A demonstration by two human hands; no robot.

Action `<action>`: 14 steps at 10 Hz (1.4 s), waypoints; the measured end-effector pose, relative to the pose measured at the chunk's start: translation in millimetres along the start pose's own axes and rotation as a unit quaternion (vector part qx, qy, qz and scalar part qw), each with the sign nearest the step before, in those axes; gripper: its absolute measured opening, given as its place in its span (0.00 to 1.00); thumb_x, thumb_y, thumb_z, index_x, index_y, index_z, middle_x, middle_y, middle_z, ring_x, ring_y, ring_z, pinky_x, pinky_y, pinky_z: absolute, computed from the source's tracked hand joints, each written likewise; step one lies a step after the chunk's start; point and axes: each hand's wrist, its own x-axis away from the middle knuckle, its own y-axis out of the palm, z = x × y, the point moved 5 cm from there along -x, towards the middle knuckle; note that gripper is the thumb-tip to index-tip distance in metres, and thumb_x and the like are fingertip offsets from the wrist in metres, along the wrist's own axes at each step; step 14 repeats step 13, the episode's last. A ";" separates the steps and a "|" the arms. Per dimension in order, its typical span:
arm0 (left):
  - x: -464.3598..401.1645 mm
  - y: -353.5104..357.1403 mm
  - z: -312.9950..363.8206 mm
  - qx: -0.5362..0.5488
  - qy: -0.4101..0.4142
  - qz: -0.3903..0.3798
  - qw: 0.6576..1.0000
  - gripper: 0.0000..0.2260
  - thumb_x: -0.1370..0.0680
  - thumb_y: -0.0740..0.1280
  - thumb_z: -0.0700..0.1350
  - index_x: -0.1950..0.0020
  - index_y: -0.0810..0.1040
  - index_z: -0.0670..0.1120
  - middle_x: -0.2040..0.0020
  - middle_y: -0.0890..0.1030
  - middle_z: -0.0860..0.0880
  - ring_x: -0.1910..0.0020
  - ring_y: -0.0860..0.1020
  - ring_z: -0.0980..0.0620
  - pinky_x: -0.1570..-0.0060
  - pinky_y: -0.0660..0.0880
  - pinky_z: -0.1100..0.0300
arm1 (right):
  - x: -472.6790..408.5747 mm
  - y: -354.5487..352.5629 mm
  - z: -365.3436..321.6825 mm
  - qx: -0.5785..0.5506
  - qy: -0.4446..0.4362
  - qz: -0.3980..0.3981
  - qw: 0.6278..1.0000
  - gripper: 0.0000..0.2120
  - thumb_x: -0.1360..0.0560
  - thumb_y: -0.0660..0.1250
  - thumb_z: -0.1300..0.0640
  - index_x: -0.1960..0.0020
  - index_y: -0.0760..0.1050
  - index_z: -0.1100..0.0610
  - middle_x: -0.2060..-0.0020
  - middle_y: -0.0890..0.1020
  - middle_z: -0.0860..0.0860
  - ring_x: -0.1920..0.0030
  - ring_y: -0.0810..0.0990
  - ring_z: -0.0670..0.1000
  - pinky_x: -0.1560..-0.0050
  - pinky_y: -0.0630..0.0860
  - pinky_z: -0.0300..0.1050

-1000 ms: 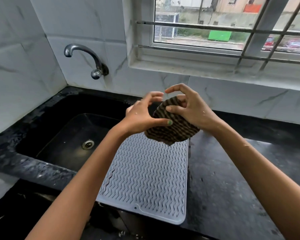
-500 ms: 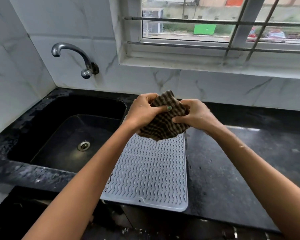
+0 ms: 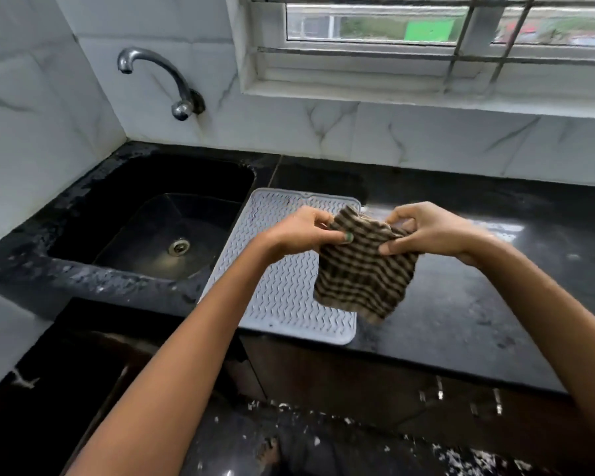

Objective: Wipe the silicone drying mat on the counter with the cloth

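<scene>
A grey ribbed silicone drying mat [image 3: 282, 297] lies flat on the black counter [image 3: 478, 304], just right of the sink. Above its right edge hangs a brown and beige checked cloth [image 3: 361, 276], spread out and clear of the mat. My left hand [image 3: 303, 231] pinches the cloth's upper left corner. My right hand [image 3: 430, 235] grips its upper right part. My left forearm crosses over the mat's left side and hides part of it.
A black sink [image 3: 158, 231] with a round drain sits left of the mat. A chrome tap [image 3: 172, 84] juts from the white marble wall above it. A barred window [image 3: 426, 32] runs along the back. The counter's front edge lies just below the mat.
The cloth was bunched between both hands; now my hands have drawn apart and it hangs unfolded. Hands and cloth sit further right over the mat's edge, and the view has pulled back.
</scene>
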 end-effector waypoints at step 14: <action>19.5 122.3 -11.9 -0.486 -0.077 -0.093 0.866 0.19 0.20 0.58 0.58 0.33 0.76 0.51 0.33 0.76 0.49 0.35 0.74 0.48 0.38 0.72 0.53 | 57.8 48.6 104.2 0.430 -0.080 -0.171 0.883 0.18 0.23 0.56 0.51 0.35 0.72 0.54 0.31 0.70 0.56 0.30 0.65 0.57 0.29 0.58 0.59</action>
